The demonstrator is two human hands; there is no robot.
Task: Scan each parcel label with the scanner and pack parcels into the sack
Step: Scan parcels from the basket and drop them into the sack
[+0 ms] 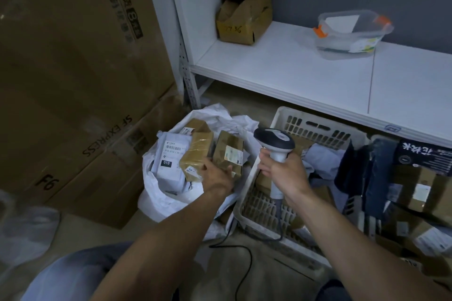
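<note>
We grip the scanner [275, 140] upright in our right hand [285, 173] over the white basket's [288, 115] left side. Our left hand [217, 175], fingers loosely spread, rests on a taped brown parcel [195, 151] in the open white sack [156, 193] at left.

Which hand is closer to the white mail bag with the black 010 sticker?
Left. The left hand is just right of the white mail bag; the right hand is farther right, holding the grey scanner.
</note>
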